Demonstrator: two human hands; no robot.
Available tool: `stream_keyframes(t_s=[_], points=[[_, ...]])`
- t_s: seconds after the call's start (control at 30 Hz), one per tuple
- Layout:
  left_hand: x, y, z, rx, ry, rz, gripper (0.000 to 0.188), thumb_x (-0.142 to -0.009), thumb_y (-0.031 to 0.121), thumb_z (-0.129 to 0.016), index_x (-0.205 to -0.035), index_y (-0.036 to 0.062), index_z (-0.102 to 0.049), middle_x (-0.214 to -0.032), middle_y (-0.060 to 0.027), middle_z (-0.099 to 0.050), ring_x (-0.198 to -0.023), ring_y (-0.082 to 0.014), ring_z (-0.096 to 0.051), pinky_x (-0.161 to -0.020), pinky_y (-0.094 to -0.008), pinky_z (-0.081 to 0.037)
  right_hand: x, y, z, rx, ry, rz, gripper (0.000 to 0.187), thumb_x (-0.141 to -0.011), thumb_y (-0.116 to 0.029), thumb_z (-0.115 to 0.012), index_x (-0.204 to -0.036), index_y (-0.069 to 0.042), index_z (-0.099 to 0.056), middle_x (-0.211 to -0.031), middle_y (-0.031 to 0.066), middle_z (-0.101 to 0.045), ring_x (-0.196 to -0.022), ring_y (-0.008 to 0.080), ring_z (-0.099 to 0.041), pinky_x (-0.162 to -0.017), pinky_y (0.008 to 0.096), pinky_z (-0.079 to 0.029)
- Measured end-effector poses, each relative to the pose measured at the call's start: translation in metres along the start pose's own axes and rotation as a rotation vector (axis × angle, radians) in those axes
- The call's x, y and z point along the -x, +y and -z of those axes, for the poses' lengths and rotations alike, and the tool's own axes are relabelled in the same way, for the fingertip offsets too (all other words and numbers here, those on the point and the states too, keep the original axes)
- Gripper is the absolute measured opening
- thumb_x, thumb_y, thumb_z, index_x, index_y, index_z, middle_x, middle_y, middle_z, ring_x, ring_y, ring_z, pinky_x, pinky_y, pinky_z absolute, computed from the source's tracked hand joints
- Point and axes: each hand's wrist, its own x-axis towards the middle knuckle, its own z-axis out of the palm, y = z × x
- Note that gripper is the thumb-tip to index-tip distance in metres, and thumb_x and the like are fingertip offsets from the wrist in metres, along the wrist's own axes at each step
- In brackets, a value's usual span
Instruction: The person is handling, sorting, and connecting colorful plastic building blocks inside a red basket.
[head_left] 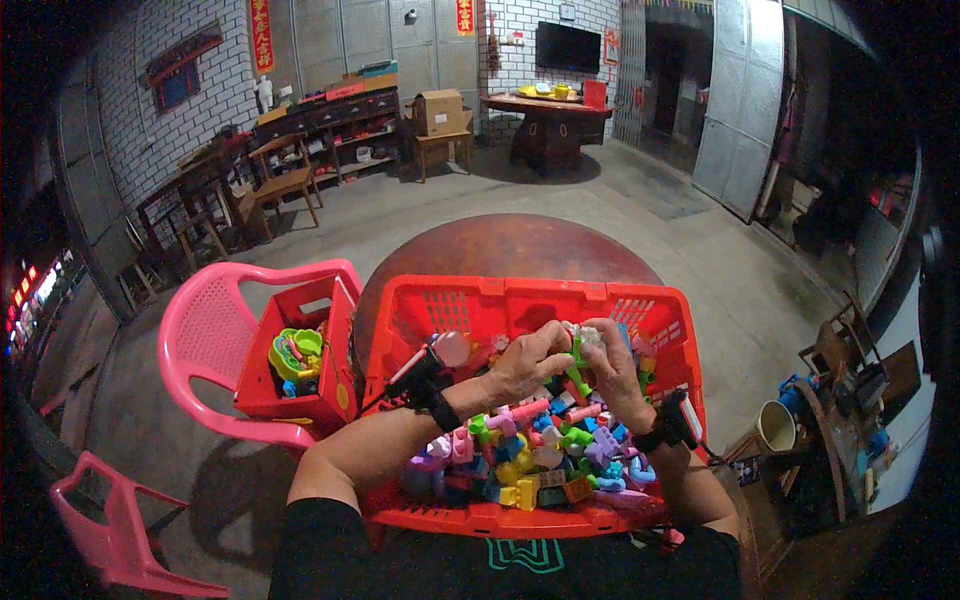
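Observation:
Both hands meet above a red plastic basket point(540, 290) heaped with colourful toy building blocks point(550, 450). My left hand point(532, 360) is closed with its fingertips pressed at a small green and white toy piece. Gripping the same piece from the other side is my right hand point(615, 375). The white part point(584, 334) shows above the fingers, and a green part point(577, 376) hangs between the hands. Fingers hide much of the piece, so its exact shape cannot be told. Yellow, purple, blue, pink and orange blocks lie below the wrists.
The basket rests on a round brown table point(510, 240). Left of it, a pink plastic chair point(205, 330) bears a red box point(300, 405) with a green toy point(297, 350) inside. Another pink chair point(110, 520) stands nearer. At the right are a pale bucket point(776, 425) and wooden furniture.

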Motion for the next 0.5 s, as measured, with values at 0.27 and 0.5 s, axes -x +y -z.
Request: stream_keyframes(t_s=[0.27,0.5], points=[[0.0,0.003,0.004,0.192,-0.044,0.042,0.021,-0.087,0.022,-0.06,-0.096,0.0052,-0.051,-0.076,0.0033,-0.049,-0.067,-0.0085,-0.047,-0.059,-0.0258,-0.041,-0.006,0.005,0.01,0.22,-0.115,0.139,0.019,-0.089,-0.022,-0.054,-0.091,-0.003,-0.052,-0.072,0.0028,-0.055,-0.062,0.0091,-0.052,-0.052,0.0263,-0.041],[0.001,0.015,0.002,-0.122,0.011,-0.18,0.027,-0.081,0.018,-0.067,-0.097,0.0051,-0.051,-0.075,-0.002,-0.057,-0.071,-0.0108,-0.056,-0.061,-0.0295,-0.044,-0.004,0.009,0.008,0.037,-0.122,-0.058,0.025,-0.091,-0.029,-0.048,-0.085,-0.005,-0.052,-0.072,0.0015,-0.051,-0.055,0.006,-0.045,-0.046,0.024,-0.034]])
